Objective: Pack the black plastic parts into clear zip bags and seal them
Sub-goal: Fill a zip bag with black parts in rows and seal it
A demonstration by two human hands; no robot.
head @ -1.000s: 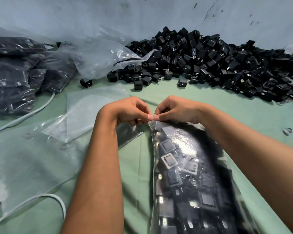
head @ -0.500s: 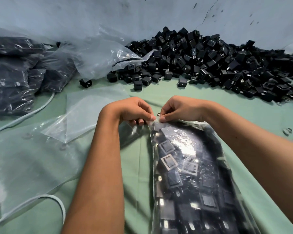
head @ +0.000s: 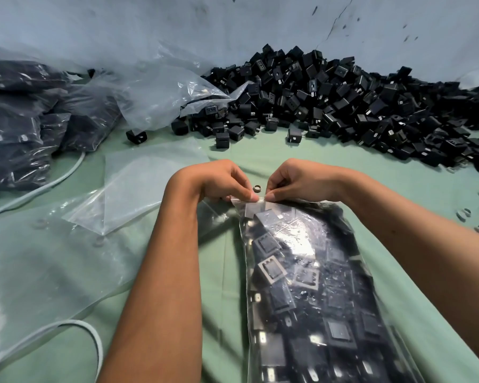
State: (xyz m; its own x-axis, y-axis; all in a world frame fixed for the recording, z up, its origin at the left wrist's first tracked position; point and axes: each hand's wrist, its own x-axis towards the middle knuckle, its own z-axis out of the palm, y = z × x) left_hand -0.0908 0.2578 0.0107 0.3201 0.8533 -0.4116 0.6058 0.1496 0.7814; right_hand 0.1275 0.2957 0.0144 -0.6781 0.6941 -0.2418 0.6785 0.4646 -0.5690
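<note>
Drifting apart now, left hand (head: 219,181) and right hand (head: 293,179), little ring (head: 257,187) peeking between.
Both pinching filled zip bag (head: 310,286) top strip, pressing seal flat so parts stay in.

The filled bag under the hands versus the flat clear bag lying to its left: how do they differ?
The filled bag bulges with black parts; the flat clear bag shows no parts inside and the green cloth shows through it. The filled bag is pinched at its top edge by the left hand and right hand; neither hand touches the flat bag. The filled bag runs toward the camera; the flat one lies skewed, one corner pointing forward. Both are clear plastic.
</note>
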